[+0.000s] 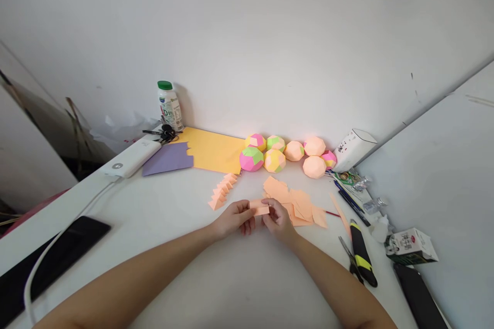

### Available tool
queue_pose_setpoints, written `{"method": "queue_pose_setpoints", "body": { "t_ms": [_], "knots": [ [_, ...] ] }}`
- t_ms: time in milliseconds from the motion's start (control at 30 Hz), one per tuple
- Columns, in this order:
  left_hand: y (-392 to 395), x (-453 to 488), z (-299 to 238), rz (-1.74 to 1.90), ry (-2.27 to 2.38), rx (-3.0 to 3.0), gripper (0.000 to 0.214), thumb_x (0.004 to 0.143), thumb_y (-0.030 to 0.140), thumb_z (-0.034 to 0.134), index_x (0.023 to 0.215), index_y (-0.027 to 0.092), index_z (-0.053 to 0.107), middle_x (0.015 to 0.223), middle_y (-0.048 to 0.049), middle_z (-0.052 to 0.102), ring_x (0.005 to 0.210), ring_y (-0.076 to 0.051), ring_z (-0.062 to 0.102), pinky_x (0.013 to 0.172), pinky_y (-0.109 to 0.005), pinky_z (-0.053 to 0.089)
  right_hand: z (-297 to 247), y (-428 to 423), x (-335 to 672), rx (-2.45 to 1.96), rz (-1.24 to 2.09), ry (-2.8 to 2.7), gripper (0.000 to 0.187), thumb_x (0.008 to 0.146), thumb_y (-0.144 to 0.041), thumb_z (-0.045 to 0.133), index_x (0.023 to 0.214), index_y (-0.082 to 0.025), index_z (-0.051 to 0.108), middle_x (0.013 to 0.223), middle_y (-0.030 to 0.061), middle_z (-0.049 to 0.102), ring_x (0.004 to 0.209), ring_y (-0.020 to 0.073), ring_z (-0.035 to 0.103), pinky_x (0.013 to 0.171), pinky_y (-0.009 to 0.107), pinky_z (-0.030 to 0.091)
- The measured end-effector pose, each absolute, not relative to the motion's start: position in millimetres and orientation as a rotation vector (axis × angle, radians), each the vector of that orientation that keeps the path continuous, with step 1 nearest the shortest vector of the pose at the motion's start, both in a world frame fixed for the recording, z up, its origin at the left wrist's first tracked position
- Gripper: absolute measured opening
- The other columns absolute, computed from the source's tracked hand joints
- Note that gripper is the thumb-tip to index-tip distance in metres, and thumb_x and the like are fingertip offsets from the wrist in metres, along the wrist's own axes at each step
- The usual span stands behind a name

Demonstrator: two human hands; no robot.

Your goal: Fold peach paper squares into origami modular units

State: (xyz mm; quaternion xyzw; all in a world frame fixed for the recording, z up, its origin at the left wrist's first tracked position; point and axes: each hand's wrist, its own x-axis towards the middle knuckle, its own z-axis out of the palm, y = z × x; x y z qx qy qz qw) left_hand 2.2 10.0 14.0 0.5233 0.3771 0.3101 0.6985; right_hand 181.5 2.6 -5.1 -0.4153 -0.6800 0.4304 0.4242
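Observation:
Between my two hands is a small folded piece of peach paper (259,208), held above the white table. My left hand (236,218) grips its left end with thumb and fingers. At its right end the fingers of my right hand (280,220) are closed on the same paper. Just beyond my left hand lies a row of folded peach paper pieces (224,191). A loose pile of flat peach paper pieces (295,199) spreads behind and to the right of my right hand.
Multicoloured paper balls (275,160) line the wall. At left are yellow card (216,150), purple card (168,158), a bottle (170,108), keys (168,133) and a white power strip (133,158). Scissors (350,257), a utility knife (363,254) and a milk carton (411,247) lie right.

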Motion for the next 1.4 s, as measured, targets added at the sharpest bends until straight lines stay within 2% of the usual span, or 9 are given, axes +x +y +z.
{"method": "queue_pose_setpoints", "body": {
  "t_ms": [167,333,467,567,633,700,900,1133,1400],
  "knots": [
    [9,1,13,0.724,0.817,1.186,0.03,0.08,0.046,0.052,0.08,0.017,0.047,0.064,-0.0009,0.063,0.049,-0.012,0.057,0.045,-0.023,0.041,1,5,180,-1.021,1.152,-1.626,0.014,0.079,-0.02,0.053,0.093,-0.019,0.054,0.081,0.0014,0.053,0.054,0.0093,0.051,0.05,0.024,0.045],
    [8,1,12,0.837,0.837,1.143,0.044,0.081,0.046,0.052,0.116,0.021,0.041,0.088,-0.0034,0.06,0.06,-0.013,0.06,0.047,-0.024,0.046,5,6,180,-0.997,1.173,-1.606,0.011,0.08,-0.029,0.057,0.082,-0.018,0.055,0.098,0.0043,0.052,0.057,0.0079,0.052,0.051,0.023,0.045],
    [8,1,12,0.811,0.812,1.212,0.032,0.081,0.048,0.049,0.088,0.017,0.055,0.104,-0.0081,0.057,0.073,-0.015,0.06,0.049,-0.023,0.047,5,7,182,-1.024,1.239,-1.61,0.016,0.081,-0.034,0.056,0.084,-0.018,0.056,0.092,0.0033,0.054,0.056,0.0085,0.051,0.05,0.023,0.043],
    [9,1,8,0.796,0.825,1.219,0.033,0.081,0.049,0.05,0.075,0.017,0.052,0.082,-0.0044,0.062,0.061,-0.013,0.058,0.047,-0.022,0.045,5,7,182,-1.027,1.263,-1.599,0.017,0.08,-0.034,0.057,0.079,-0.017,0.054,0.084,0.0016,0.052,0.057,0.009,0.051,0.051,0.023,0.043],
    [10,2,5,0.773,0.849,1.189,0.033,0.081,0.049,0.048,0.074,0.017,0.049,0.058,0.0009,0.058,0.049,-0.011,0.054,0.045,-0.022,0.043,6,7,181,-1.027,1.258,-1.593,0.018,0.079,-0.033,0.058,0.075,-0.017,0.053,0.082,0.001,0.05,0.056,0.0089,0.051,0.051,0.023,0.042],
    [11,3,3,0.78,0.864,1.156,0.033,0.081,0.05,0.048,0.074,0.018,0.047,0.048,0.0032,0.055,0.042,-0.01,0.05,0.043,-0.021,0.04,8,7,180,-1.028,1.248,-1.586,0.02,0.079,-0.034,0.059,0.072,-0.017,0.051,0.084,0.0011,0.049,0.055,0.0083,0.05,0.05,0.023,0.042],
    [10,2,12,0.853,0.908,1.12,0.035,0.081,0.052,0.046,0.076,0.017,0.051,0.048,0.0032,0.055,0.04,-0.01,0.048,0.041,-0.021,0.039,7,7,180,-1.051,1.221,-1.577,0.025,0.077,-0.034,0.061,0.064,-0.017,0.047,0.091,0.0024,0.05,0.052,0.0067,0.049,0.047,0.023,0.042],
    [11,0,11,0.827,0.912,1.098,0.033,0.08,0.05,0.048,0.07,0.018,0.047,0.04,0.0063,0.046,0.034,-0.007,0.033,0.035,-0.018,0.025,4,8,182,-1.072,1.26,-1.57,0.03,0.075,-0.035,0.062,0.06,-0.017,0.043,0.095,0.0035,0.05,0.052,0.0075,0.052,0.048,0.025,0.043],
    [9,-2,17,0.744,0.805,1.156,0.029,0.073,0.042,0.062,0.078,0.018,0.046,0.05,0.0084,0.042,0.039,-0.005,0.032,0.038,-0.017,0.019,7,8,181,-1.068,1.265,-1.575,0.022,0.076,-0.036,0.062,0.072,-0.017,0.052,0.092,0.0024,0.051,0.054,0.0071,0.051,0.048,0.022,0.043]
  ]
}}
